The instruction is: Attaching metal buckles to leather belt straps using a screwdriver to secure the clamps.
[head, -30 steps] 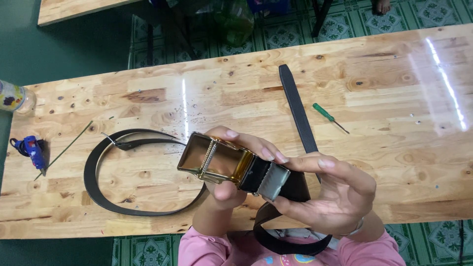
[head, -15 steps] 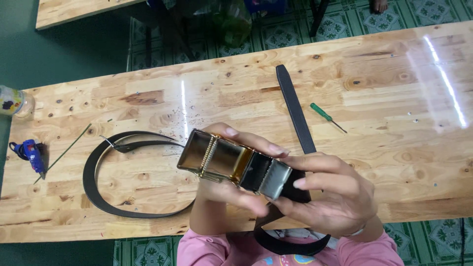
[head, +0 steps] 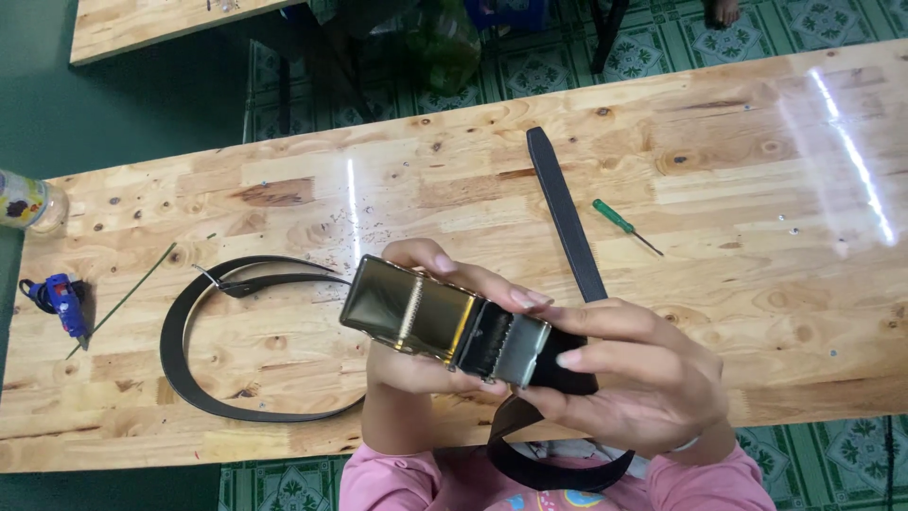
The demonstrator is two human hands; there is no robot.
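My wooden table (head: 738, 189) carries a looped black belt (head: 180, 364), a straight black strap (head: 566, 213), a green screwdriver (head: 624, 225), a blue glue gun (head: 59, 298) and a jar (head: 26, 201) at my left.

I see one labelled item: a clear jar (head: 26, 202) lying at the far left edge of the wooden table (head: 738, 151), its label multicoloured with yellow and green. No packages, signs or screens elsewhere on that table.
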